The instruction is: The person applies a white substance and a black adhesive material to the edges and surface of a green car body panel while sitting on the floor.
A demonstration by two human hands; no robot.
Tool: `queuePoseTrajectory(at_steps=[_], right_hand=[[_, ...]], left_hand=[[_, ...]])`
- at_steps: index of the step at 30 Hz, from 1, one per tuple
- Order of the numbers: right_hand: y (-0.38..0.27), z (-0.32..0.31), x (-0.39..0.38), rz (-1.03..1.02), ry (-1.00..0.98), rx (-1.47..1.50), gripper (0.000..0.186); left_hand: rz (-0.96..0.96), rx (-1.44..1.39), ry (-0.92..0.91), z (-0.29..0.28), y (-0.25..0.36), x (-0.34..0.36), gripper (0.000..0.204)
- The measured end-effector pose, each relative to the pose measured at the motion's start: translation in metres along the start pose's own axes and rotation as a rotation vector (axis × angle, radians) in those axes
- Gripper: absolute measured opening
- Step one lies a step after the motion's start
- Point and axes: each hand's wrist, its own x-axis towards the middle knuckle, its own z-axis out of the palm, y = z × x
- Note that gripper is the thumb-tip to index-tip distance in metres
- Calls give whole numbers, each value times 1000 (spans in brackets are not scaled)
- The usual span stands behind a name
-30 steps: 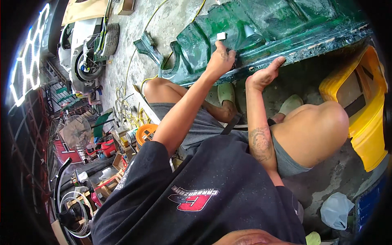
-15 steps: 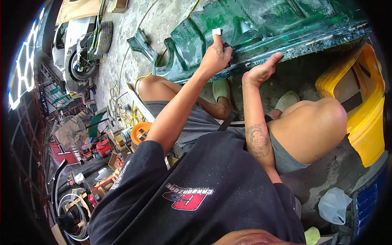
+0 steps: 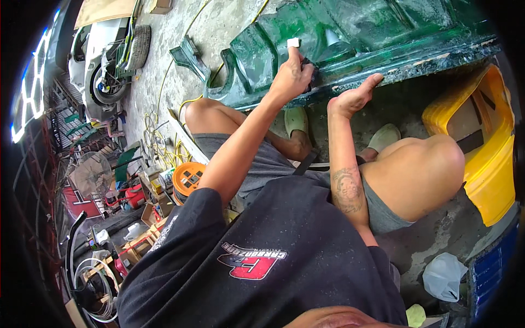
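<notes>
A long green moulded panel (image 3: 377, 33) with a rough, chipped near edge lies across the far side, above my legs. Over its near left part, my left hand (image 3: 291, 82) is closed round a small dark object (image 3: 310, 71), whose kind is mostly hidden by the fingers. The tip of one raised finger bears a white wrap-like piece (image 3: 293, 42). At the panel's near edge, my right hand (image 3: 353, 102) is held palm toward it, thumb stretched out along the rim. Its other fingers are hidden, so whether they grip the edge is unclear.
A curved yellow shell (image 3: 492, 169) stands right of my knee, with a white plastic bag (image 3: 444, 276) behind it. On the left are an orange cable reel (image 3: 188, 177), tangled yellow cable (image 3: 164, 150) and a partly stripped car (image 3: 104, 60). A loose green piece (image 3: 188, 57) lies nearby.
Both hands have shifted slightly right along the panel's edge. The left still holds the dark object; the panel looks almost unmoved.
</notes>
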Motion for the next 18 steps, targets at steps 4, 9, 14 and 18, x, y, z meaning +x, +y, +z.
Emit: queuePoseTrajectory(at_steps=[4,9,14,18], right_hand=[[-2,6,1,-62,7,-75,80],[-2,5,1,20,-30,59,80],[6,-1,6,-22,-17,2,81],[-3,6,-4,-6,3,-32,81]], left_hand=[[-7,-17,21,7,-9,34,38],[22,15,-11,-1,-3,9,36],[18,-5,1,4,-5,19,37],[3,26,16,0,-9,16,37]])
